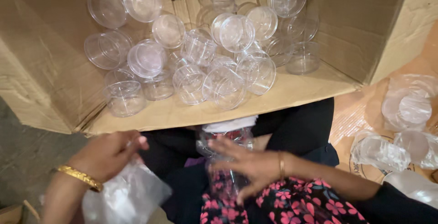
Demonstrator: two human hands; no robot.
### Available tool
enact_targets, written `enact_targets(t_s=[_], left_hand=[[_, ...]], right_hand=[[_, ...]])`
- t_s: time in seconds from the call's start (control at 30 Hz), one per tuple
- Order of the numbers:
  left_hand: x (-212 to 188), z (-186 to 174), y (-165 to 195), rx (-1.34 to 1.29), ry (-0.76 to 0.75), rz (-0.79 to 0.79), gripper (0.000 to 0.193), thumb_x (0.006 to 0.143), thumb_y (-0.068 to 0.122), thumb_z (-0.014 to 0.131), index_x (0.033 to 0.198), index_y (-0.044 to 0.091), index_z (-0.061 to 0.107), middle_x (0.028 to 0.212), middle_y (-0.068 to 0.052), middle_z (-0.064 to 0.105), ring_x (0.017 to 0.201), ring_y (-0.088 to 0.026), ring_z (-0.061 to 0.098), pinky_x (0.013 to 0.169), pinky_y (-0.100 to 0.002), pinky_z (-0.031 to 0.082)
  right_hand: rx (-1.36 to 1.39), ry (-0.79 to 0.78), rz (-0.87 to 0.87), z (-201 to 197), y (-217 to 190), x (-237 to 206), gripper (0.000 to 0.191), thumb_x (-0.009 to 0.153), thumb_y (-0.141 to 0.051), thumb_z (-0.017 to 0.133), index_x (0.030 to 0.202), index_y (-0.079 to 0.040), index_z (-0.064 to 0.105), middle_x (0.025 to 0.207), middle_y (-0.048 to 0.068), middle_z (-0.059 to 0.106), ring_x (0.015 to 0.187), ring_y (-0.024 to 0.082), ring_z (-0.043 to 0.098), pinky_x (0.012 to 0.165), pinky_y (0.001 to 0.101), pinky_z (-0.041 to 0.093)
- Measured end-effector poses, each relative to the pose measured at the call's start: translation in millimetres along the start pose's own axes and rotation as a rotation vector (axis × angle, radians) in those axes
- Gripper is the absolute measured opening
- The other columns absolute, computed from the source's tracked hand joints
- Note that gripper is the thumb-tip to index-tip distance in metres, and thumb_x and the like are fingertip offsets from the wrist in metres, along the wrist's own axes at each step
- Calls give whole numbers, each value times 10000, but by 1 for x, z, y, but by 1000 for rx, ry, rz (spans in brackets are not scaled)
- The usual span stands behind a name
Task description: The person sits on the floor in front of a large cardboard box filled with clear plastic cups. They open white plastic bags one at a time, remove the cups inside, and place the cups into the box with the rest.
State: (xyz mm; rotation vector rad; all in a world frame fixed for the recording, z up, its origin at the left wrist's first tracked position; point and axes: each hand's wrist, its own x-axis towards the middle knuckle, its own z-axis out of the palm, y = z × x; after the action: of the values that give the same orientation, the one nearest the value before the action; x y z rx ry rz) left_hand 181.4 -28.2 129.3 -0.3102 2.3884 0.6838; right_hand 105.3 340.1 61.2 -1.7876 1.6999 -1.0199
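Left hand [107,153] pinches a clear plastic bag [123,196] at its top — right hand [244,162], fingers spread, rests on a clear wrapped stack [223,142] just beside it, stack upright.

Floor and the open box on it

A grey floor [23,146] shows at lower left, and a brown cardboard sheet [356,110] covers it at right. A large cardboard box [41,69] lies on its side, its open mouth towards the camera and its lower flap [292,91] spread flat. Many clear round jars [191,55] lie heaped inside on the box's lower wall, some upright, some tipped, touching one another. On the cardboard sheet at right lie clear plastic bags [401,123] with more such jars in them, near the box's right wall.
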Motion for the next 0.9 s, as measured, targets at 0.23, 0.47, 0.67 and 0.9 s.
enact_targets(t_s=[0.23, 0.47, 0.67, 0.9], left_hand=[[118, 46, 30, -800, 718, 348, 432, 1097, 413, 420, 1144, 52, 654, 779, -63, 706, 711, -155, 654, 691, -341, 512], [196, 62, 129, -518, 1125, 259, 247, 1101, 309, 424, 1181, 114, 554, 814, -207, 667, 775, -461, 645, 644, -541, 448], [199, 60, 147, -609, 1088, 409, 236, 1123, 309, 411, 1153, 92, 499, 839, -163, 692, 758, -434, 670, 647, -518, 469], [176, 61, 134, -877, 715, 680, 319, 1126, 364, 406, 1155, 71, 527, 713, -94, 663, 656, -195, 673, 648, -349, 517]], right_hand=[[-56, 320, 346, -73, 9, -13, 747, 767, -369, 879, 1408, -99, 606, 1529, 203, 560, 1437, 374, 511, 1174, 494, 398], [-1082, 522, 401, -138, 106, 54, 702, 719, -287, 886, 1332, -160, 567, 1484, 188, 514, 1387, 396, 451, 1104, 605, 224], [-197, 666, 265, -93, 81, 53, 826, 862, -322, 853, 1486, -4, 415, 1491, 205, 498, 1439, 342, 437, 1194, 435, 326], [-7, 504, 543, -93, 91, 41, 300, 888, -197, 791, 1109, 0, 746, 974, 81, 775, 861, 157, 722, 801, 295, 572]])
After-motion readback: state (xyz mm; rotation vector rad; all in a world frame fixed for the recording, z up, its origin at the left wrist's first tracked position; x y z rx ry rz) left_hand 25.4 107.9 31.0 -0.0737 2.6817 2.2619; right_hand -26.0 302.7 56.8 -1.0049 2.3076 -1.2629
